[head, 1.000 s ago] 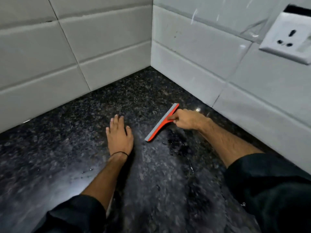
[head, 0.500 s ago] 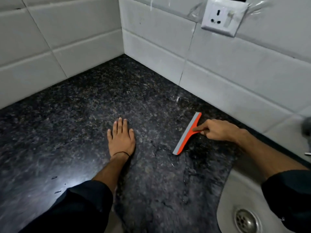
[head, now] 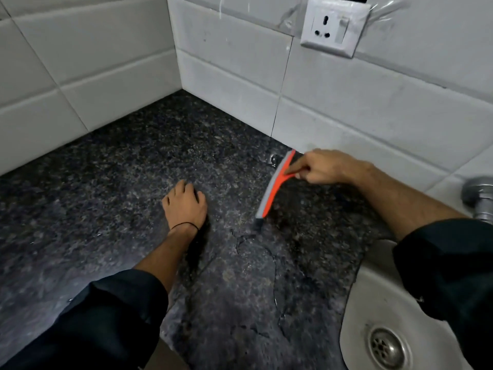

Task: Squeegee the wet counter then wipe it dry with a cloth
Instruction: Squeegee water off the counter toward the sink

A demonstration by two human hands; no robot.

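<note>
An orange squeegee (head: pixel 274 186) with a grey blade rests its blade on the dark speckled counter (head: pixel 138 169), close to the right-hand tiled wall. My right hand (head: pixel 324 166) grips its short handle, index finger stretched along it. Water films and streaks lie on the counter below and right of the blade. My left hand (head: pixel 185 202) rests on the counter to the left of the squeegee, fingers curled, holding nothing. No cloth is in view.
White tiled walls meet in a corner at the back. A white wall socket (head: pixel 333 25) sits above the squeegee. A white sink (head: pixel 373 295) with a metal drain (head: pixel 386 345) lies at the lower right, with a metal tap fitting (head: pixel 480 196) at the right edge.
My right hand has dragged the squeegee rightward along the counter toward the sink. My left hand's fingers have curled from flat. The camera has swung right, bringing the sink into view.
</note>
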